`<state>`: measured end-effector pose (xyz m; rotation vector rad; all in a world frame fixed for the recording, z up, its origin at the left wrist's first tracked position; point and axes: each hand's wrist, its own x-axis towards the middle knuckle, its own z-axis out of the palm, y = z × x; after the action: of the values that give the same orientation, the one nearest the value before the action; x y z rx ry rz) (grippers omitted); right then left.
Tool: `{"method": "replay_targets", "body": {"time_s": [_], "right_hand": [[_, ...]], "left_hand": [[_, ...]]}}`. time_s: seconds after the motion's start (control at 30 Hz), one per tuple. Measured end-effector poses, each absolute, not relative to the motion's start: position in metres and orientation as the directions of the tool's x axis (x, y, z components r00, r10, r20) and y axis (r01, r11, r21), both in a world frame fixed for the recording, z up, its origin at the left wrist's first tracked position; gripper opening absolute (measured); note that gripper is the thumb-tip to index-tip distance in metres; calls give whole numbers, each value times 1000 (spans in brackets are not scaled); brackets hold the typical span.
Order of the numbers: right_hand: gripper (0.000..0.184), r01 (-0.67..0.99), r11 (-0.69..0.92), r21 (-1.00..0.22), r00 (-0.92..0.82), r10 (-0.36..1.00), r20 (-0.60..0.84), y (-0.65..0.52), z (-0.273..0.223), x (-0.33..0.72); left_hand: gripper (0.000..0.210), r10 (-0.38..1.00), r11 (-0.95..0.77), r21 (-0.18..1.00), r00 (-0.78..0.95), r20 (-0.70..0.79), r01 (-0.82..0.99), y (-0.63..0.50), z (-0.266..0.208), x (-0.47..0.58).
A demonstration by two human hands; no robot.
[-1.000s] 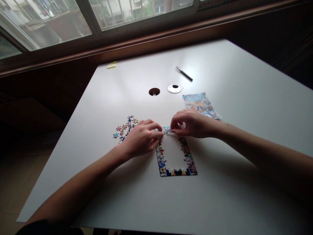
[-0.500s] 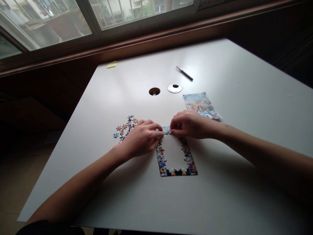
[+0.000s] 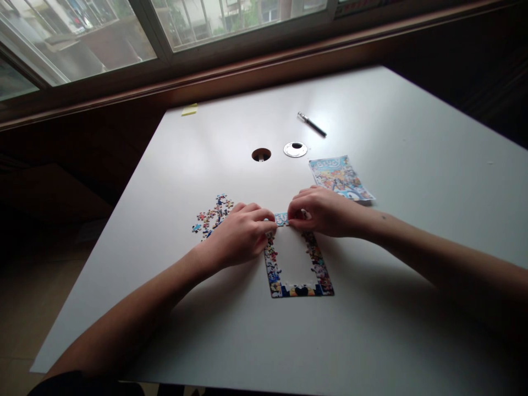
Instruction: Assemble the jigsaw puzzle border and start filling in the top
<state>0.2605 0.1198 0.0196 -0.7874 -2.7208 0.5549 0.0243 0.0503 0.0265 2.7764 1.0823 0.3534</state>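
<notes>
A jigsaw puzzle frame (image 3: pixel 318 263) of joined edge pieces lies on the white table, with bare table showing through its middle. Light blue lettered pieces (image 3: pixel 281 219) form its far edge. At the far left corner, my left hand (image 3: pixel 243 232) has its fingers curled onto that edge. My right hand (image 3: pixel 319 211) pinches the same edge from the right, thumb and forefinger together. Both hands cover the far corners, so the exact pieces under the fingertips are partly hidden. Loose puzzle pieces (image 3: pixel 214 214) are heaped left of my left hand, partly behind it.
A picture sheet (image 3: pixel 340 173) with the colourful design lies beyond my right hand. Farther back are a pen (image 3: pixel 312 125), a round metal grommet (image 3: pixel 295 149) and an open cable hole (image 3: pixel 261 154). A yellow sticky note (image 3: pixel 190 109) sits near the table's back left corner, below the window.
Both hands stay at the far edge of the puzzle with almost no movement. The whole view has shifted very slightly.
</notes>
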Motion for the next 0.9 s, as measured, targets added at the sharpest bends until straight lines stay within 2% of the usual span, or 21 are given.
{"method": "replay_targets", "body": {"time_s": [0.13,0.27,0.4,0.5,0.6,0.7,0.9], "right_hand": [[12,456,813,-362,-826,538,168,117,21,260],[16,456,862,-222,-849,496,180,111,23,259],[19,472,880,-51,-872,474,123,101,31,255],[20,479,877,24,-876,477,68,94,39,253],[22,503,864,28,-864,501,51,91,45,252],[22,546,837,-17,-835,546,68,93,45,253],[23,592,796,-125,-805,593,-32,96,45,254]], "left_hand": [[26,668,-743,185,728,151,643,50,27,24],[27,663,-748,169,736,138,642,48,26,24],[36,677,-736,135,723,140,663,47,25,26],[40,678,-735,87,722,137,673,46,24,28],[33,672,-737,29,726,148,676,45,23,30],[30,661,-741,-27,735,149,671,44,22,31],[33,663,-739,-36,735,138,673,42,22,32]]}}
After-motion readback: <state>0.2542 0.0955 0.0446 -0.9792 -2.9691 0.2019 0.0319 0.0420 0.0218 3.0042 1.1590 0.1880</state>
